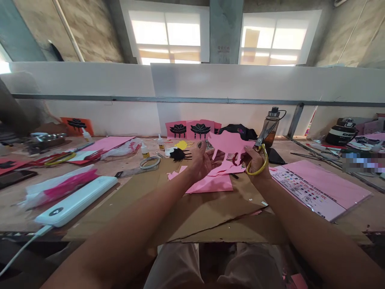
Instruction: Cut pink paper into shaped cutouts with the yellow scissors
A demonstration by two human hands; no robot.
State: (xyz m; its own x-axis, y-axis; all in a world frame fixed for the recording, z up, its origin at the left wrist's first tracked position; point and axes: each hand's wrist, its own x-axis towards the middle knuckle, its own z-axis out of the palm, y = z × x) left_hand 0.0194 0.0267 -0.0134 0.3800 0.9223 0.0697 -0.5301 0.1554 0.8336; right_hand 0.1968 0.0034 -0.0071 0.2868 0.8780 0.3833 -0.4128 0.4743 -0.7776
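A pink paper cutout [227, 145] with a curved, roof-like top and short legs is held up in front of me. At its left end is my left hand [202, 162], with the thumb by the paper's tip and the fingers partly behind it. My right hand [255, 162] pinches its right end and also carries yellow-handled scissors [264, 162], their loops hanging around the fingers. Below, pink paper pieces [210, 184] lie on a brown cardboard sheet [186, 218]. A black comb-shaped piece with prongs [178, 154] lies left of my left hand.
Pink cards with black studded shapes [200, 129] lean on the back wall. Small glue bottles [145, 151] and a tape roll [149, 162] stand left. A white power bank [76, 200] lies front left. At right are a drink bottle [270, 128], a phone [275, 156] and a printed pink sheet [319, 188].
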